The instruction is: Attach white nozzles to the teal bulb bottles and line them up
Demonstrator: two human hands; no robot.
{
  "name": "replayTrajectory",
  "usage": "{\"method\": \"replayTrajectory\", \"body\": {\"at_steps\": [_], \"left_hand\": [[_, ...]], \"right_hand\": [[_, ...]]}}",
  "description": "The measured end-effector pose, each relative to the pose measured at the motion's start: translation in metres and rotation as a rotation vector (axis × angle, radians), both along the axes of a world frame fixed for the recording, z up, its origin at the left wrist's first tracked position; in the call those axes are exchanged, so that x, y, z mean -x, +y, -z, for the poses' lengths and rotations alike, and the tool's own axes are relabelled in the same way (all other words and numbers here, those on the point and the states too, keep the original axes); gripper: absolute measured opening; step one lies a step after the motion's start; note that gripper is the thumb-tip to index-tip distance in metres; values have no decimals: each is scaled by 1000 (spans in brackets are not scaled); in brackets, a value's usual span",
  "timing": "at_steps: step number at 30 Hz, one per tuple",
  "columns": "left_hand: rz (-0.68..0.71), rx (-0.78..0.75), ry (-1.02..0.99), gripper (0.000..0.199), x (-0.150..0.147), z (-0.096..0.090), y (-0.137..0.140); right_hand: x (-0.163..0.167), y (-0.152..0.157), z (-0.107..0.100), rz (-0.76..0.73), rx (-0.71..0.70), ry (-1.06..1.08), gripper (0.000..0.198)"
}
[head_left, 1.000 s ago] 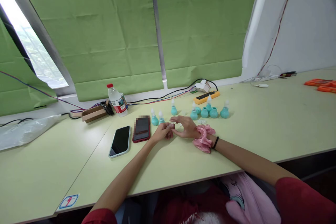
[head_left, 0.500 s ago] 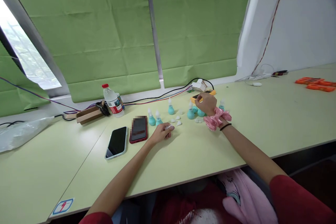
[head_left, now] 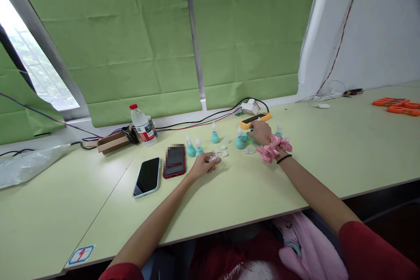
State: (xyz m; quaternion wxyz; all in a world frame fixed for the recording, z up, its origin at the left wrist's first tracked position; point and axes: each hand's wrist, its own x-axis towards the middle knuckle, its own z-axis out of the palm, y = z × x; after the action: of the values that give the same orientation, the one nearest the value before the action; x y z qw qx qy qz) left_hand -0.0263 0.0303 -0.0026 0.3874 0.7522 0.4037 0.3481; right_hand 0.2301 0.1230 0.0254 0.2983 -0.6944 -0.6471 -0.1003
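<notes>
My left hand (head_left: 204, 165) rests on the table with its fingers closed on a small clear plastic piece (head_left: 214, 158). Beside it stand two teal squeeze bulbs with clear tips, the nearer one (head_left: 199, 151) partly behind the hand. Farther right, my right hand (head_left: 260, 132) has its fingers curled down among more teal bulbs. One bulb (head_left: 239, 142) stands upright just left of it, and another (head_left: 278, 130) is behind the wrist. What the right fingers hold, if anything, is hidden. Small clear and white pieces (head_left: 224, 154) lie between the hands. Another bulb (head_left: 214, 136) stands behind them.
Two phones, one pale-edged (head_left: 147, 177) and one red-cased (head_left: 174, 162), lie to the left. Behind are a water bottle (head_left: 143, 127), a cardboard tray (head_left: 113, 142) and cables. A yellow multimeter-like device (head_left: 255, 120) lies beyond my right hand; orange items (head_left: 403, 109) are far right.
My right hand has moved slightly down, away from the yellow device, toward the bulbs. The left hand stays nearly in place with the clear piece. The view has shifted slightly.
</notes>
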Motion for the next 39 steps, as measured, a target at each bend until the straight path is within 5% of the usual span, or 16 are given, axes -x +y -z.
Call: {"method": "replayTrajectory", "body": {"at_steps": [5, 9, 12, 18, 24, 30, 39], "left_hand": [[-31, -3, -19, 42, 0, 3, 3], [-39, 27, -55, 39, -2, 6, 4], [-120, -10, -76, 37, -3, 6, 2], [-266, -271, -63, 31, -7, -1, -8], [-234, -269, -73, 29, -13, 4, -10], [-239, -179, -170, 36, -8, 10, 2], [-3, 98, -151, 45, -4, 3, 5]], "right_hand": [[6, -14, -17, -171, -603, 172, 21], [29, -35, -21, -378, -738, 307, 22], [52, -47, -10, -550, -593, 352, 22], [95, -60, 27, -935, -71, 389, 20], [113, -75, 42, -985, 28, 652, 23], [115, -85, 36, -1093, 223, 814, 59], [111, -74, 36, -1103, 317, 866, 38]]}}
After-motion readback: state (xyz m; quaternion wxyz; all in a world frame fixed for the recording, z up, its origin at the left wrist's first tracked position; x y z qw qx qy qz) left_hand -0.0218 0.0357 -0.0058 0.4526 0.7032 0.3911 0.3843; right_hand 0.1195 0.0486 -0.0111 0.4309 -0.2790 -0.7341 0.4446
